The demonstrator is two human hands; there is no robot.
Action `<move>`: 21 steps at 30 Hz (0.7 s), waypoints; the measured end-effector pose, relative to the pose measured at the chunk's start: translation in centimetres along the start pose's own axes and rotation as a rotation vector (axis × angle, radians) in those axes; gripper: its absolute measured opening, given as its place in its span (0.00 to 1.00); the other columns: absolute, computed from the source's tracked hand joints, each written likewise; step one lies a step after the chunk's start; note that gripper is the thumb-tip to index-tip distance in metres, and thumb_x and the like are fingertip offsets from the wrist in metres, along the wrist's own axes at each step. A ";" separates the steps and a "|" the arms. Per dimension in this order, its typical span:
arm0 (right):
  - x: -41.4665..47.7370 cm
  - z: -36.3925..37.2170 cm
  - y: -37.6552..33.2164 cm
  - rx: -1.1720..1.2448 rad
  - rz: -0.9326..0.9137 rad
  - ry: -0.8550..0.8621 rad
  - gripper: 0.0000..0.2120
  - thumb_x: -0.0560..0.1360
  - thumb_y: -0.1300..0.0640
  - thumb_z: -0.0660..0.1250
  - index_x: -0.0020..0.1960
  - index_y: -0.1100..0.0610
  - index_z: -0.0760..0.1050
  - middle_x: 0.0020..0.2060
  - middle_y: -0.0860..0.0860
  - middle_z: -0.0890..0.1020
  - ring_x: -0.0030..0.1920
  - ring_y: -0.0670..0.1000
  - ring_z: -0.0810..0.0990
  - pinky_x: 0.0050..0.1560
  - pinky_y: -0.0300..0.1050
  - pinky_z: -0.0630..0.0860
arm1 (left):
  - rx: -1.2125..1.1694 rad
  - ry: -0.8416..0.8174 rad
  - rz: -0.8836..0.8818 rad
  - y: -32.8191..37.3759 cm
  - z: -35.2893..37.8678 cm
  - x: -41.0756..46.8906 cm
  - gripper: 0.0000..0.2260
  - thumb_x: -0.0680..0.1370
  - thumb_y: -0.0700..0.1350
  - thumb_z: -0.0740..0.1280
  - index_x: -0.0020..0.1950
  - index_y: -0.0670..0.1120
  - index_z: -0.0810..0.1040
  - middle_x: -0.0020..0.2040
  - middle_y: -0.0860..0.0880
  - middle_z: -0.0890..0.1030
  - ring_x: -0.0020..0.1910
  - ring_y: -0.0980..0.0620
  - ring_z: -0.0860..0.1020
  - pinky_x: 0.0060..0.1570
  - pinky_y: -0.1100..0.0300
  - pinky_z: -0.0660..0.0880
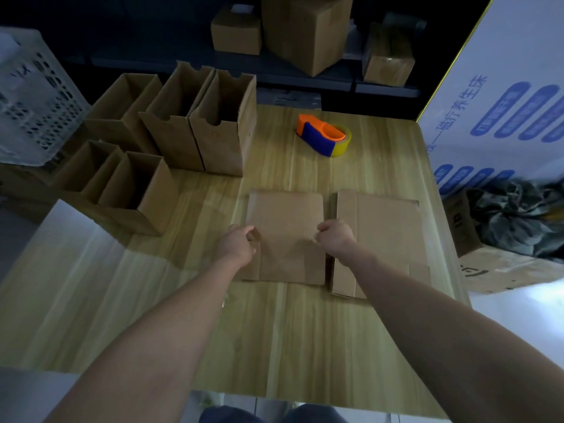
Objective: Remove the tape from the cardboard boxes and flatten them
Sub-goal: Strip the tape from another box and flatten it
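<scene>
A flattened cardboard box [285, 215] lies in the middle of the wooden table [274, 331]. My left hand [239, 244] grips its left edge with curled fingers. My right hand [335, 236] is curled at the box's right edge, over the gap to a second flattened box [387, 227] that lies beside it on the right. Whether the right fingers pinch the cardboard or only press on it is not clear. Several open upright boxes [213, 129] stand at the table's back left, and two more [122, 187] at the left edge.
An orange and blue tape dispenser [325, 136] sits at the back centre of the table. A white plastic crate [33, 99] stands far left. Closed cartons [305, 32] rest on dark shelves behind. A large white printed box [503, 117] and crumpled dark material [518, 218] are on the right.
</scene>
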State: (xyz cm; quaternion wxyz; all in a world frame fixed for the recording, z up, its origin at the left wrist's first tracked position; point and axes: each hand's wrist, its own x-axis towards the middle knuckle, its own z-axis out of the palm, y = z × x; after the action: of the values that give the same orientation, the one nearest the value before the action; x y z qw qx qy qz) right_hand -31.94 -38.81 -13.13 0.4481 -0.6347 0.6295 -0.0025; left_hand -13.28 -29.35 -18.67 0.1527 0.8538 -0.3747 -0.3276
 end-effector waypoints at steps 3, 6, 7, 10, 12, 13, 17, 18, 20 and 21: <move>0.2 0.1 -1.7 -0.028 -0.076 0.027 0.18 0.78 0.63 0.61 0.68 0.60 0.72 0.65 0.57 0.75 0.64 0.56 0.74 0.62 0.46 0.72 | -0.014 0.029 0.035 0.7 -0.8 -0.1 0.24 0.75 0.40 0.69 0.71 0.46 0.69 0.71 0.44 0.66 0.67 0.45 0.69 0.67 0.56 0.66; -0.2 0.8 -5.0 -0.058 -0.192 0.044 0.18 0.79 0.62 0.60 0.68 0.59 0.72 0.64 0.56 0.75 0.62 0.55 0.75 0.55 0.43 0.73 | -0.060 0.131 0.090 1.8 -2.9 -0.7 0.19 0.77 0.39 0.66 0.68 0.43 0.71 0.68 0.44 0.71 0.65 0.45 0.71 0.60 0.61 0.67; -0.4 1.2 -6.4 -0.071 -0.243 0.042 0.18 0.79 0.61 0.60 0.68 0.59 0.72 0.63 0.55 0.76 0.61 0.55 0.75 0.53 0.42 0.72 | -0.071 0.179 0.129 2.0 -3.9 -1.0 0.17 0.77 0.38 0.65 0.66 0.43 0.73 0.66 0.43 0.72 0.63 0.46 0.73 0.57 0.63 0.67; -1.7 2.9 -11.0 -0.142 -0.402 0.000 0.17 0.79 0.61 0.60 0.67 0.59 0.72 0.62 0.55 0.77 0.61 0.54 0.75 0.53 0.43 0.73 | -0.106 0.341 0.237 1.5 -7.9 -2.3 0.15 0.77 0.35 0.63 0.63 0.42 0.75 0.62 0.43 0.74 0.59 0.46 0.74 0.55 0.63 0.67; -2.5 4.7 -13.7 -0.188 -0.492 -0.020 0.17 0.79 0.60 0.60 0.67 0.60 0.72 0.63 0.57 0.76 0.63 0.56 0.74 0.61 0.48 0.73 | -0.108 0.453 0.285 0.5 -10.9 -3.4 0.14 0.77 0.35 0.63 0.62 0.42 0.76 0.61 0.44 0.74 0.58 0.48 0.75 0.57 0.62 0.68; -3.0 5.8 -15.0 -0.214 -0.528 -0.022 0.18 0.78 0.59 0.61 0.68 0.60 0.72 0.64 0.57 0.76 0.64 0.57 0.74 0.63 0.48 0.71 | -0.101 0.509 0.307 -0.1 -12.5 -4.0 0.14 0.77 0.35 0.64 0.61 0.42 0.76 0.60 0.45 0.75 0.58 0.48 0.75 0.57 0.62 0.68; -5.3 10.4 -19.8 -0.326 -0.713 -0.035 0.21 0.77 0.57 0.65 0.69 0.59 0.70 0.66 0.56 0.75 0.66 0.57 0.72 0.62 0.45 0.68 | -0.070 0.624 0.337 -3.5 -17.8 -6.1 0.11 0.76 0.34 0.64 0.57 0.41 0.79 0.56 0.44 0.77 0.55 0.48 0.75 0.57 0.62 0.68; -5.9 11.5 -20.9 -0.358 -0.752 -0.051 0.22 0.77 0.56 0.66 0.70 0.60 0.70 0.66 0.57 0.74 0.66 0.57 0.71 0.63 0.45 0.67 | -0.076 0.632 0.324 -4.6 -18.8 -6.4 0.11 0.76 0.34 0.63 0.56 0.41 0.79 0.56 0.44 0.77 0.56 0.48 0.75 0.57 0.62 0.68; -6.7 13.9 -22.7 -0.425 -0.800 -0.085 0.24 0.76 0.55 0.67 0.70 0.58 0.69 0.67 0.57 0.72 0.68 0.56 0.69 0.66 0.46 0.66 | -0.108 0.635 0.288 -6.7 -20.4 -7.2 0.11 0.76 0.34 0.63 0.57 0.41 0.79 0.56 0.44 0.77 0.55 0.48 0.76 0.57 0.61 0.70; -6.8 15.2 -23.4 -0.470 -0.806 -0.100 0.25 0.76 0.54 0.68 0.71 0.58 0.68 0.68 0.57 0.71 0.69 0.56 0.68 0.67 0.48 0.66 | -0.121 0.632 0.269 -7.7 -21.1 -7.5 0.11 0.77 0.35 0.63 0.57 0.41 0.79 0.57 0.45 0.77 0.55 0.48 0.76 0.58 0.59 0.71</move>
State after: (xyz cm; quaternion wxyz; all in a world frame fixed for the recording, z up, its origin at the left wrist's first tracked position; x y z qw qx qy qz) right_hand -6.05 -29.29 -5.00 0.2854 -0.9123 0.2938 -0.0029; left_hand 1.31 -18.31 -3.67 0.3532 0.8454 -0.3980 -0.0454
